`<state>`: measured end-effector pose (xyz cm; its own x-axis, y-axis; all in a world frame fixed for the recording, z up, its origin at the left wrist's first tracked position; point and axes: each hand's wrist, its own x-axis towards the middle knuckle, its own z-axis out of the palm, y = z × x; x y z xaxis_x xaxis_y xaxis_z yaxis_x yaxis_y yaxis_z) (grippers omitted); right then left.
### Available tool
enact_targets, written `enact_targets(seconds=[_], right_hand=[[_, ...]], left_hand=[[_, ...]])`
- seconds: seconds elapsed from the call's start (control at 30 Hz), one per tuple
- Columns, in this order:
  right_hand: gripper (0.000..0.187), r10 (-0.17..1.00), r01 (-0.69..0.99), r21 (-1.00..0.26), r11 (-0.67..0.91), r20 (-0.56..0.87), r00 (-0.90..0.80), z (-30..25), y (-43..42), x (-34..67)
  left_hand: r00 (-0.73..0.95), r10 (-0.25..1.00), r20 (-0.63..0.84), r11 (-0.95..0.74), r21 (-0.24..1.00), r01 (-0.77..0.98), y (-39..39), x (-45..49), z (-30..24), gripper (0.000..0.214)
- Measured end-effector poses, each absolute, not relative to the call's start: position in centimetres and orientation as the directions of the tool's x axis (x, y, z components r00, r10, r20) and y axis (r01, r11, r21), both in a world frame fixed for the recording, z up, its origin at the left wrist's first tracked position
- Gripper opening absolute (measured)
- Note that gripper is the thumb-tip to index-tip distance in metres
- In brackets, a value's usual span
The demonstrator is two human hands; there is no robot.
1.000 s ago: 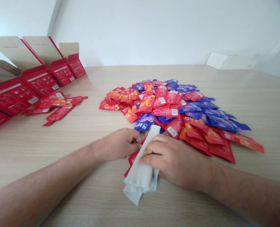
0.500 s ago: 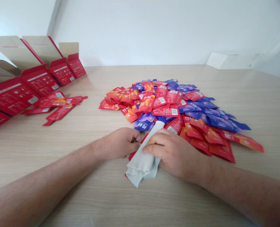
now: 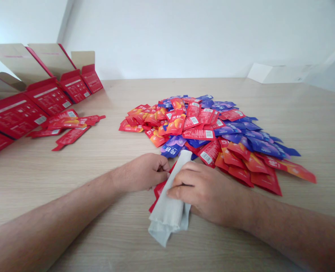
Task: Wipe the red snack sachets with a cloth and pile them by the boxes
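Observation:
My left hand (image 3: pixel 143 173) is curled, its fingertips against a red sachet (image 3: pixel 159 190) that lies mostly under a folded pale grey cloth (image 3: pixel 167 211). My right hand (image 3: pixel 205 192) lies over the cloth, its fingers wrapped across it. The red item's full shape is hidden by the cloth and fingers. Just beyond both hands spreads a large heap of red, orange and blue sachets (image 3: pixel 201 128), and the cloth's upper end touches its near edge.
Several open red printed cartons (image 3: pixel 50 96) stand along the far left of the light wood table (image 3: pixel 71 196). Flat red card pieces (image 3: pixel 69 130) lie in front of them. A white folded card (image 3: pixel 277 73) sits at the far right, against the white wall.
The cloth slid up under my right hand, then back toward me, and now reaches lower than half a second ago. My right hand has shifted slightly left. The heap looks unchanged.

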<state>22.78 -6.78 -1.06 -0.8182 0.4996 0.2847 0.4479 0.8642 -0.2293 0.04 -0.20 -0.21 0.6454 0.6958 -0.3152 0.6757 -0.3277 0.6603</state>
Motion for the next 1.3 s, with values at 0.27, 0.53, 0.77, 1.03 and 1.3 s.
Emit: enact_targets(seconds=[0.27,0.53,0.77,1.03,1.3], right_hand=[[0.021,0.551,0.494,-0.248,0.833,0.314,-0.773,-1.32,-6.63,22.75],[0.025,0.609,0.545,-0.275,0.792,0.300,-0.734,-1.07,-6.74,22.69],[0.022,0.552,0.489,-0.264,0.831,0.287,-0.783,-1.05,-6.82,22.76],[0.020,0.492,0.436,-0.238,0.868,0.286,-0.822,-0.95,-6.67,22.64],[0.022,0.560,0.502,-0.255,0.827,0.283,-0.779,-1.14,-6.80,22.74]], left_hand=[[0.641,0.699,-0.317,-0.310,0.673,0.671,-0.30,0.01,-0.22,0.011],[0.627,0.703,-0.335,-0.277,0.684,0.675,-0.30,0.02,-0.41,0.011],[0.619,0.696,-0.365,-0.243,0.691,0.681,-0.36,0.16,-0.04,0.009],[0.629,0.695,-0.349,-0.277,0.677,0.682,-0.28,0.10,-0.15,0.009],[0.637,0.698,-0.326,-0.302,0.673,0.675,-0.39,0.11,-0.08,0.010]])
